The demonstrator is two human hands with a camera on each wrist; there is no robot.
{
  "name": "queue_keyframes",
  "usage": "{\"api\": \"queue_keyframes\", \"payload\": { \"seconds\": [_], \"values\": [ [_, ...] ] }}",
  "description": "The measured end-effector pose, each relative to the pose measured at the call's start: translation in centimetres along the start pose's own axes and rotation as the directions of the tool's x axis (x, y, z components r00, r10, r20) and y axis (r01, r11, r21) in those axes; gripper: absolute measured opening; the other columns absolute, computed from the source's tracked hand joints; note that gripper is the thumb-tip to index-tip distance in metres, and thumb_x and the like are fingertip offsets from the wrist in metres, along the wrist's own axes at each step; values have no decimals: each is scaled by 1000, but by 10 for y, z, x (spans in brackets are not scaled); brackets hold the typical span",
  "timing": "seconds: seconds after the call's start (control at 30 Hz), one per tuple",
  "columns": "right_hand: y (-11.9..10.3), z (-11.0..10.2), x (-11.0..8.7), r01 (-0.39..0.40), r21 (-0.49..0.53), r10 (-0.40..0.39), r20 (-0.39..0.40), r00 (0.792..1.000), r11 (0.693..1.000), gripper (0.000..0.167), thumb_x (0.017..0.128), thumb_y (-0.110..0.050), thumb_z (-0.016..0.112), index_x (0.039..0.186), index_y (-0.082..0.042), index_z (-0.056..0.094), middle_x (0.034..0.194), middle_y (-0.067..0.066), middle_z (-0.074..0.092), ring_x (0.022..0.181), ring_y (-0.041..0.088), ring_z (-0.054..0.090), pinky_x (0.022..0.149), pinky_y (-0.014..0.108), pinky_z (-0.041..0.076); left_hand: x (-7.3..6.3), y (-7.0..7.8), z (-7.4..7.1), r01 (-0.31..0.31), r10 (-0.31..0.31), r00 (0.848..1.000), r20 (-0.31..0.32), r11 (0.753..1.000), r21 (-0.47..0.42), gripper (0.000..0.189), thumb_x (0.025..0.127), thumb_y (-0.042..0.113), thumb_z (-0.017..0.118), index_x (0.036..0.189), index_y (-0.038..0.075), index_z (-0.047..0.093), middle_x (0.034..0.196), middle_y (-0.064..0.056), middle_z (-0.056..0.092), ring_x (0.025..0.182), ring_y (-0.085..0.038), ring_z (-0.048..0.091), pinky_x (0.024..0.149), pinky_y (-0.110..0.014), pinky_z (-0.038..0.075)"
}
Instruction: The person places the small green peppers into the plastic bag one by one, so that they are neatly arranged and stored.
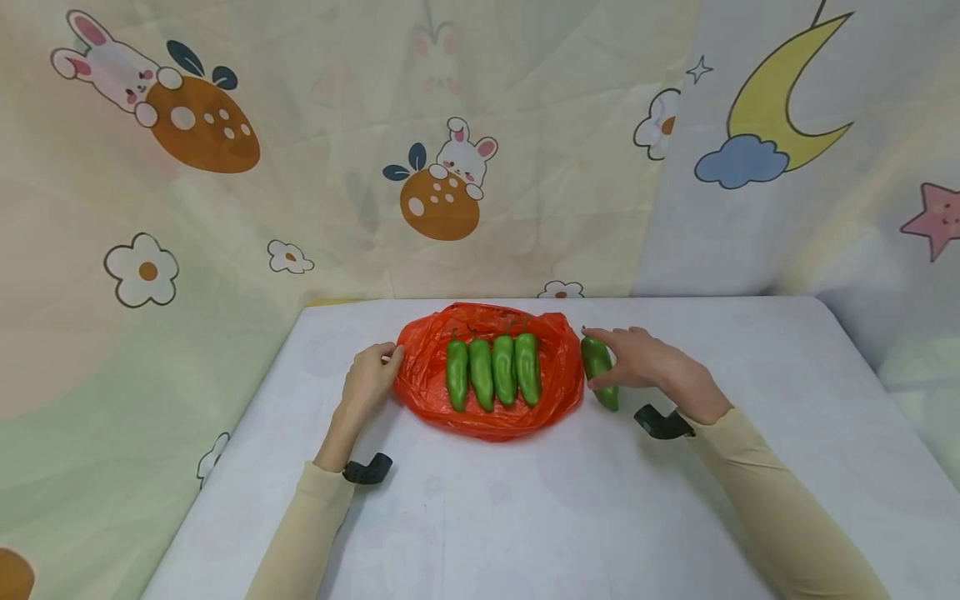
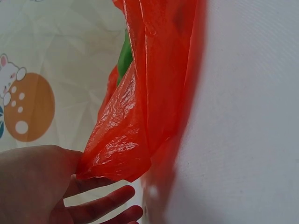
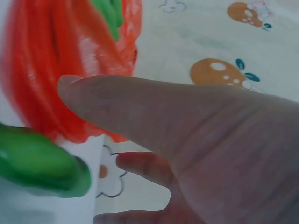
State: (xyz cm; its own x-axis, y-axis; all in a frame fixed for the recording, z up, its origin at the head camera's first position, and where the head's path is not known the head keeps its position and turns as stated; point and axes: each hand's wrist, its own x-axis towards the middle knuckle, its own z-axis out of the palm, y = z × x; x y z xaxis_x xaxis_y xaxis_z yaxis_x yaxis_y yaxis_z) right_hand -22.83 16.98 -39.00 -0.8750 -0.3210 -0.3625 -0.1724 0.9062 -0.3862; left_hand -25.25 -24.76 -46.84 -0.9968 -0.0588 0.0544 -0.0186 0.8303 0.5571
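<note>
A red plastic bag (image 1: pixel 420 400) lies spread on the table, its rim rolled up around several green chili peppers (image 1: pixel 482 375) set side by side. My left hand (image 1: pixel 371 371) pinches the bag's left edge between thumb and forefinger; the left wrist view shows the thin red plastic (image 2: pixel 117 149) drawn to a corner there. One more green pepper (image 1: pixel 597 354) lies outside the bag, just by its right rim. Over it hovers my right hand (image 1: pixel 637 358), thumb and fingers spread. In the right wrist view that pepper (image 3: pixel 42 163) is apart from the thumb (image 3: pixel 107 98).
The white table (image 1: pixel 480 525) reaches back to a hanging cloth (image 1: pixel 322 167) printed with rabbits, flowers and a moon. Dark wrist-worn cameras sit at the left wrist (image 1: pixel 367 469) and the right wrist (image 1: pixel 663 422).
</note>
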Motion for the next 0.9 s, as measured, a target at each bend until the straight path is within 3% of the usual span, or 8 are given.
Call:
{"api": "queue_keyframes", "payload": {
  "seconds": [0.3, 0.53, 0.63, 0.9],
  "values": [
    [9, 16, 15, -43, 44, 40, 71, 997, 998, 83, 86, -33, 77, 155, -13, 36, 141, 24, 51, 119, 38, 49, 92, 57, 52, 0, 0, 0, 0, 0, 1000, 4, 1000, -2, 34, 103, 37, 49, 101, 11, 72, 103, -12, 72, 83, -23, 65, 63, -30, 49],
    [10, 25, 21, -34, 46, 30, 86, 996, 998, 85, 86, -33, 78, 156, -13, 35, 144, 26, 49, 117, 39, 50, 95, 59, 50, -1, -1, -1, 1, -1, 1000, 6, 1000, 0, 35, 103, 37, 49, 102, 11, 72, 103, -11, 72, 82, -23, 65, 63, -30, 48],
    [11, 28, 24, -26, 34, 24, 68, 997, 999, 84, 86, -32, 78, 155, -11, 35, 144, 26, 49, 114, 37, 51, 96, 58, 50, 0, 0, -1, 7, -7, 1000, 9, 1000, -5, 35, 103, 37, 49, 103, 11, 72, 103, -11, 72, 81, -22, 64, 62, -29, 48],
    [15, 36, 28, -28, 38, 29, -36, 999, 999, 74, 88, -20, 73, 153, -12, 39, 142, 31, 46, 108, 39, 51, 82, 49, 57, -1, 0, -1, 2, -2, 1000, 11, 1000, -9, 36, 103, 38, 49, 105, 11, 72, 106, -12, 72, 84, -23, 66, 64, -31, 50]
  ]
}}
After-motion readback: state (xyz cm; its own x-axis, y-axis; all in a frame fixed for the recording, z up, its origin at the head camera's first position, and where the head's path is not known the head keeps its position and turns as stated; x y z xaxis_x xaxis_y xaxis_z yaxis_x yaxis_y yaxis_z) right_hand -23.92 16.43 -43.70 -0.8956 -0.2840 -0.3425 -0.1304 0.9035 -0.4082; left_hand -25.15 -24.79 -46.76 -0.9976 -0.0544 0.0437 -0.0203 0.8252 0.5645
